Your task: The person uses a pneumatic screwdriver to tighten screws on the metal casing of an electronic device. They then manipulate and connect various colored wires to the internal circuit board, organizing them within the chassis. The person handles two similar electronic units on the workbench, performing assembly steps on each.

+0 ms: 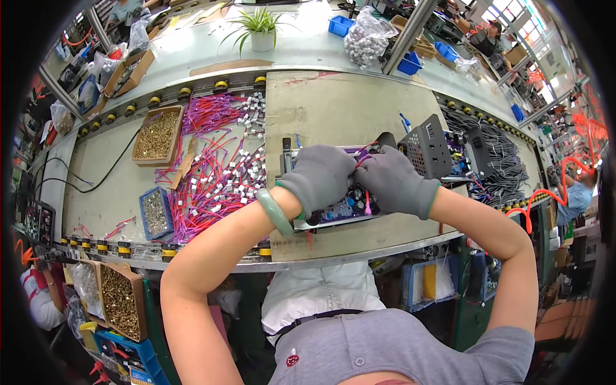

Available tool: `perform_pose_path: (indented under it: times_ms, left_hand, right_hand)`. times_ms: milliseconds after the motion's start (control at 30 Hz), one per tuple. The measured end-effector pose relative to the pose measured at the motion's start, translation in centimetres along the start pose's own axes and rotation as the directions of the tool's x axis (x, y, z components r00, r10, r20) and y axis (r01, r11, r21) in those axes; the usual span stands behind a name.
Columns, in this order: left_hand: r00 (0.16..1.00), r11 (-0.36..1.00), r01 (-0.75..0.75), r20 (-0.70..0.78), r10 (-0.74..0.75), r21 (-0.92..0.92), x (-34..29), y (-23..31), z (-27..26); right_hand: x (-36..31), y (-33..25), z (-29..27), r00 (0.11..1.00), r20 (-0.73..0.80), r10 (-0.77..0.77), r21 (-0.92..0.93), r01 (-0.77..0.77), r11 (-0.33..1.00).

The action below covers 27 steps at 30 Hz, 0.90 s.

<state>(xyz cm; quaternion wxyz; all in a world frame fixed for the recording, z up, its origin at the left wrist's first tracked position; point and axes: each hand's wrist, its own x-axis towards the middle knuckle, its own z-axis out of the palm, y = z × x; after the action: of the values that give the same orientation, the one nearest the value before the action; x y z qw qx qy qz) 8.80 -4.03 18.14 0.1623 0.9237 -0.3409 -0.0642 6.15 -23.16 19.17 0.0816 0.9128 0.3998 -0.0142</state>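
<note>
Both my hands wear grey gloves and meet over an open electronic unit (340, 212) with a circuit board and blue and purple parts. My left hand (321, 176) is closed at the unit's upper middle; its fingertips are hidden, so what they hold cannot be seen. A thin red wire (367, 149) loops up where the fingertips meet, and my right hand (398, 183) is pinched on it. Below the fingers, a pink-sleeved lead (367, 204) stands over the board. Just right of my right hand is a black perforated metal cover (427, 151), tilted up.
Left of the unit lie piles of red and purple wires with white connectors (218, 186), a box of brass parts (157, 135) and a blue bin of small metal parts (156, 212). Grey cables (500, 151) are heaped to the right. A potted plant (262, 40) stands on the far shelf.
</note>
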Motion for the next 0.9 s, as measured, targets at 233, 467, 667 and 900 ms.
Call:
perform_pose_path:
  times_ms: [233,467,667,900]
  left_hand:
    - [0.987,0.935,0.159,0.037,-0.155,-0.316,0.7,-0.3,-0.9]
    - [0.98,0.863,0.198,0.069,-0.187,-0.466,1.3,-0.4,-0.3]
    - [0.993,0.926,0.101,-0.018,-0.115,-0.365,0.9,-0.2,0.2]
    - [0.995,0.883,0.093,0.003,-0.103,-0.461,1.2,-1.0,1.0]
  right_hand:
    - [-1.5,1.1,1.4,0.853,-0.352,0.385,0.745,0.007,0.667]
    - [-1.9,1.2,2.0,0.796,-0.428,0.427,0.816,0.137,0.562]
    - [-1.8,1.1,2.0,0.777,-0.463,0.428,0.805,0.165,0.57]
    - [-1.9,1.7,3.1,0.758,-0.521,0.392,0.753,0.192,0.63]
